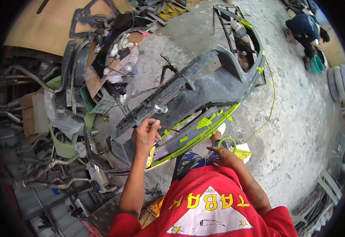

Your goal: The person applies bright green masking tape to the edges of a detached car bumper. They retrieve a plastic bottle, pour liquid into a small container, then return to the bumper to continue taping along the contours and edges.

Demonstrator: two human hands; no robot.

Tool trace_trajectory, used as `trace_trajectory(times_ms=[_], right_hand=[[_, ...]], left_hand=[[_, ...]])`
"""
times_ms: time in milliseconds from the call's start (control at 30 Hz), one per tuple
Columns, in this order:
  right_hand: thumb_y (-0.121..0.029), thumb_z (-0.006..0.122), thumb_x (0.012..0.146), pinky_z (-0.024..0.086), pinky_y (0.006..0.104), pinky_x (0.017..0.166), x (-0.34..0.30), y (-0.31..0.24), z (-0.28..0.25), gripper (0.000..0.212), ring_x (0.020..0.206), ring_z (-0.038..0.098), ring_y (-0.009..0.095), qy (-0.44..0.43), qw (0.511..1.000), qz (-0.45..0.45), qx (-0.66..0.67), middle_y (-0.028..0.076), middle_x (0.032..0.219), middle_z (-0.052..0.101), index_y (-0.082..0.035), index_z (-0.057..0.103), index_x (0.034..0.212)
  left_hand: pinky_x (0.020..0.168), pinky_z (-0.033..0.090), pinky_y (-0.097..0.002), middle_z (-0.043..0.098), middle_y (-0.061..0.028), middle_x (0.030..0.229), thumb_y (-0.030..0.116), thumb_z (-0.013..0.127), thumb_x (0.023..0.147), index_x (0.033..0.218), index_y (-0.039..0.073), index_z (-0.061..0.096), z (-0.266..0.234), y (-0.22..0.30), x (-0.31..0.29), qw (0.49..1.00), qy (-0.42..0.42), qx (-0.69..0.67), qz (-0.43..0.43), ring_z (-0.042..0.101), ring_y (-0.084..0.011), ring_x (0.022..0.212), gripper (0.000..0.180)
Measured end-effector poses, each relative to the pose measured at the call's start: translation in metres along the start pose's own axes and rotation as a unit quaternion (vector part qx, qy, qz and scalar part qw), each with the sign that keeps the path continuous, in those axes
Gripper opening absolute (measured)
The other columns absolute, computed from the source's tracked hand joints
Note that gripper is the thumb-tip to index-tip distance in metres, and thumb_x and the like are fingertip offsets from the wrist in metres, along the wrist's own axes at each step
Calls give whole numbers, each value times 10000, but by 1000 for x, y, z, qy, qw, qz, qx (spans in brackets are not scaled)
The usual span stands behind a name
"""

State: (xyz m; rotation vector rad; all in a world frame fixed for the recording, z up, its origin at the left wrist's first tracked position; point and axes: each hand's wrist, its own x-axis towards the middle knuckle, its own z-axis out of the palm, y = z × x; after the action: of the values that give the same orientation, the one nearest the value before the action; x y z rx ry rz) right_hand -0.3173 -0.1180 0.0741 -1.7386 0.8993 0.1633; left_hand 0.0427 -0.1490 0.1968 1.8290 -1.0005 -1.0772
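Concrete floor (299,118); scrap pile (81,87) crowds bumper (204,91).

Car bumper (204,87): dark grey, dusty and mottled, edged along its lower rim with strips of bright yellow-green masking tape (206,122).
Tape roll (228,143): yellow-green ring.
Shirt (214,201): red, with yellow lettering above a white triangle carrying yellow stars.
Shorts (192,161): dark blue with a yellow and white print.
Cord (272,98) on the floor: thin, yellow.
Floor (299,130): pale grey concrete, speckled white.
Bucket (62,146) at the left: light green.
Basin (316,64) beside the far person: teal green.
Far person's clothing (303,25): dark navy.
Board (50,23) at upper left: tan cardboard brown.
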Motion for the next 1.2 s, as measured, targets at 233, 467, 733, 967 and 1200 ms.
trace_trajectory(times_ms=[233, 467, 733, 967, 1200], right_hand=[[-394, 782, 859, 512, 542, 929, 37, -57, 97, 1109, 1063, 629, 540, 56, 998, 23, -24, 388, 1093, 634, -190, 27, 1646], [-347, 793, 846, 539, 552, 898, 81, -91, 145, 1176, 983, 657, 534, 101, 989, 108, -14, 393, 1053, 646, -144, -52, 1638], [-374, 791, 843, 560, 541, 804, 111, -96, 164, 1199, 870, 698, 482, 153, 976, 154, 1, 323, 957, 698, -76, -65, 1627], [-297, 780, 856, 542, 534, 739, 120, -96, 167, 1191, 796, 687, 492, 186, 971, 146, 24, 322, 845, 691, -52, -105, 1614], [-353, 757, 863, 571, 533, 727, 120, -91, 170, 1151, 786, 709, 446, 194, 972, 131, 27, 263, 826, 706, -65, -54, 1628]], left_hand=[[488, 483, -289, 713, -97, 774, 204, 654, 1000, 989, -13, 652, 4, -59, -8, 995, -62, 65, 49, 649, -137, 530, 218], [415, 423, -258, 725, -73, 811, 214, 656, 1000, 1006, -3, 663, 4, -79, 7, 984, -125, 69, 103, 622, -101, 517, 217], [410, 427, -263, 730, -69, 828, 231, 646, 1004, 1015, 0, 665, 12, -89, 17, 978, -149, 85, 117, 632, -111, 517, 232], [457, 476, -267, 732, -79, 830, 228, 636, 1006, 1021, -10, 663, 18, -89, 20, 974, -170, 102, 113, 644, -122, 528, 240], [501, 508, -274, 727, -90, 816, 198, 619, 1011, 1015, -21, 657, 21, -91, 24, 966, -180, 126, 137, 653, -139, 541, 223]])
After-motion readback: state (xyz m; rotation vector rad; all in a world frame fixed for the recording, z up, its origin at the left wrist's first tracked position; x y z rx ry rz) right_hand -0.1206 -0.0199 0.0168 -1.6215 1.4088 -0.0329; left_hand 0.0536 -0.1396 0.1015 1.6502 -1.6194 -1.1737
